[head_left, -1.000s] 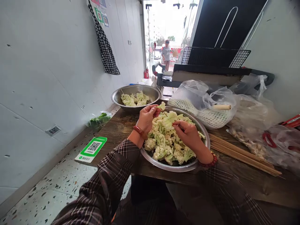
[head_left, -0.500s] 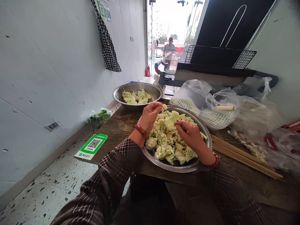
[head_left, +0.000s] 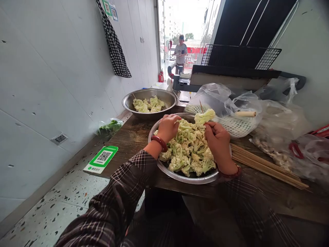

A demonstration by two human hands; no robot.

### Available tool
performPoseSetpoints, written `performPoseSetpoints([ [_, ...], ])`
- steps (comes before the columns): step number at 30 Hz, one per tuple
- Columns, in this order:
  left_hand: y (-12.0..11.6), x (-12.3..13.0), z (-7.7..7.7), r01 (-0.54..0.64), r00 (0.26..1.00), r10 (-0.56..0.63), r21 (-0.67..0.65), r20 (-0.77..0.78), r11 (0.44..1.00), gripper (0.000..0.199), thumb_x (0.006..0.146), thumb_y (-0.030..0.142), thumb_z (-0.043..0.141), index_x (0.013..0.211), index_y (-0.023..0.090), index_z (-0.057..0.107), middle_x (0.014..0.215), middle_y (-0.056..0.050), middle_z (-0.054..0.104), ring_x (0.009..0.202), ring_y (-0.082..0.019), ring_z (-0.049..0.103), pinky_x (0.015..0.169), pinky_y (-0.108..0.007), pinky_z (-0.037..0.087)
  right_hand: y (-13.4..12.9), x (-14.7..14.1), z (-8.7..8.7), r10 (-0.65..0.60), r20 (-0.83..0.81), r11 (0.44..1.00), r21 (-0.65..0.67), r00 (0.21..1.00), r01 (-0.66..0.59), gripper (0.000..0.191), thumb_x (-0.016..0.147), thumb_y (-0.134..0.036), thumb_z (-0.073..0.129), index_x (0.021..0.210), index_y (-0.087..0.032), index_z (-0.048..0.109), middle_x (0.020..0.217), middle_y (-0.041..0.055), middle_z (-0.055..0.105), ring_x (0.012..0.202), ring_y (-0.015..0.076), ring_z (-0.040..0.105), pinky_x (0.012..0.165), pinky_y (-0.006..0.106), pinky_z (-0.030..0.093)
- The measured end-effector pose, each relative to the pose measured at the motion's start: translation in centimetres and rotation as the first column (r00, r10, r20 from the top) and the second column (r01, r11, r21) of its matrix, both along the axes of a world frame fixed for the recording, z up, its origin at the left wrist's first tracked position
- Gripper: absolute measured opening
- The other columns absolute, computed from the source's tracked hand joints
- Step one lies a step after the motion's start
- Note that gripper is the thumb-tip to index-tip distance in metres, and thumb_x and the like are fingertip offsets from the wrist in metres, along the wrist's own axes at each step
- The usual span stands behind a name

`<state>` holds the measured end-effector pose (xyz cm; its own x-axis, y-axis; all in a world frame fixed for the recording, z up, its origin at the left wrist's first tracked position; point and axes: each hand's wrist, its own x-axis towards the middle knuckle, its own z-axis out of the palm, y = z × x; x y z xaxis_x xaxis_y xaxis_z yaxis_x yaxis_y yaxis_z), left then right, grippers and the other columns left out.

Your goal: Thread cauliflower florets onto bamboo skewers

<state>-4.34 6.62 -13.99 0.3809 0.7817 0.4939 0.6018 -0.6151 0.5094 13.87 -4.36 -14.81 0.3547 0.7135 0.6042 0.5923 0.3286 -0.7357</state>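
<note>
So I've got the head view up, and the right hand (head_left: pixel 217 139) is pinching the low end of a thin skewer (head_left: pixel 201 107) with a chunky cauliflower piece (head_left: pixel 205 116) threaded on it. It's up over the far right part of the front basin (head_left: pixel 191 180). The skewer's long axis is close to upright, bare tip pointing up and leaning a bit left. The piece itself lies more sideways across it, rising slightly toward the right of the frame.

The left hand (head_left: pixel 168 128) is over the left side of the cauliflower pile (head_left: pixel 189 147), fingers curled and pointing right. Can't tell if I've got anything in it, the fingertips are mostly hidden.

Right of the basin, a bundle of bare sticks (head_left: pixel 268 166) lies on the bench (head_left: pixel 133 139), running down toward the lower right. The back bowl (head_left: pixel 150 115) has more cauliflower (head_left: pixel 148 104) in it, with a stick poking up and left.

Writing-wise: the green and white card (head_left: pixel 101 159) at the bench's left end has a QR code, and the lower line looks like 微信支付. Top line's too small. The posters (head_left: pixel 110 11) at upper left have codes too, but I can't read any text on them.
</note>
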Motion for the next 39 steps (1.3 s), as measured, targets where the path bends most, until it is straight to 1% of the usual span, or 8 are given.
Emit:
performPoseSetpoints([
  [4,-0.6,0.7,-0.2,0.113,0.955,-0.113,-0.017,-0.273,0.993,0.039,0.09,0.014,0.049,0.122,0.022,0.069,0.128,-0.008,0.069,0.122,-0.028,0.055,0.105,-0.046,0.041,-0.1,-0.3,0.3,-0.005,-0.087,0.999,-0.046,0.996,0.001,0.024,0.089,-0.038,0.057,0.093,-0.018,0.069,0.064,-0.0014,0.062,0.058,0.0156,0.054,0.058,0.028,0.041],
  [12,-0.3,0.8,-0.8,0.051,0.925,-0.048,-0.001,-0.377,0.999,0.023,0.087,0.021,0.057,0.097,0.022,0.078,0.113,-0.012,0.067,0.104,-0.028,0.057,0.093,-0.044,0.047,-0.4,-0.6,0.9,0.008,-0.029,0.998,-0.062,1.0,-0.009,0.025,0.09,-0.039,0.055,0.088,-0.018,0.07,0.066,-0.0004,0.064,0.06,0.0162,0.056,0.062,0.029,0.042],
  [15,0.0,0.8,-0.7,0.058,0.972,-0.062,-0.025,-0.228,0.998,0.014,0.082,0.017,0.062,0.083,0.02,0.076,0.106,-0.011,0.067,0.104,-0.028,0.058,0.096,-0.045,0.046,-0.4,-0.7,0.9,0.003,-0.019,0.998,-0.063,1.0,-0.005,0.026,0.09,-0.039,0.055,0.087,-0.019,0.069,0.062,-0.0011,0.061,0.058,0.0162,0.054,0.059,0.028,0.04],
  [18,0.4,0.5,-0.3,0.134,0.979,-0.116,-0.102,0.167,0.986,0.007,0.081,0.02,0.066,0.078,0.017,0.072,0.102,-0.01,0.069,0.102,-0.024,0.061,0.097,-0.041,0.047,-0.4,-0.8,0.8,0.052,-0.034,0.997,-0.055,0.998,-0.054,0.025,0.09,-0.04,0.054,0.087,-0.019,0.069,0.059,-0.002,0.059,0.056,0.0157,0.053,0.056,0.028,0.039],
  [23,-0.2,-0.2,0.7,0.483,0.644,-0.047,-0.357,0.764,0.8,0.031,0.081,0.046,0.072,0.09,0.017,0.068,0.096,-0.006,0.07,0.084,-0.016,0.066,0.071,-0.028,0.053,-0.2,-1.2,0.5,0.217,0.031,0.972,-0.102,0.976,-0.213,0.022,0.088,-0.036,0.055,0.087,-0.02,0.07,0.055,-0.0038,0.055,0.05,0.014,0.049,0.053,0.027,0.038],
  [28,-0.6,-0.4,1.3,0.603,0.484,0.046,-0.372,0.874,0.706,0.042,0.076,0.045,0.079,0.103,0.015,0.071,0.086,-0.003,0.067,0.073,-0.011,0.063,0.063,-0.023,0.053,-0.1,-1.2,0.3,0.31,0.142,0.943,-0.169,0.94,-0.286,0.022,0.09,-0.035,0.054,0.087,-0.02,0.071,0.053,-0.0029,0.056,0.051,0.0156,0.053,0.056,0.028,0.039],
  [36,-1.0,-0.1,2.0,0.679,0.48,0.019,-0.385,0.877,0.625,0.03,0.083,0.02,0.06,0.11,0.014,0.071,0.09,-0.006,0.069,0.078,-0.012,0.063,0.063,-0.021,0.048,0.1,-0.6,-0.2,0.257,0.202,0.96,-0.167,0.945,-0.225,0.021,0.091,-0.031,0.054,0.089,-0.02,0.071,0.067,0.0009,0.067,0.059,0.0159,0.058,0.059,0.028,0.042],
  [39,-0.9,0.0,1.9,0.67,0.453,0.044,-0.372,0.89,0.642,0.025,0.083,0.018,0.062,0.107,0.016,0.068,0.086,-0.004,0.068,0.076,-0.012,0.064,0.061,-0.021,0.047,0.0,-0.6,-0.2,0.229,0.179,0.968,-0.146,0.957,-0.204,0.019,0.09,-0.03,0.055,0.089,-0.02,0.071,0.066,0.0003,0.067,0.059,0.0156,0.058,0.059,0.028,0.041],
])
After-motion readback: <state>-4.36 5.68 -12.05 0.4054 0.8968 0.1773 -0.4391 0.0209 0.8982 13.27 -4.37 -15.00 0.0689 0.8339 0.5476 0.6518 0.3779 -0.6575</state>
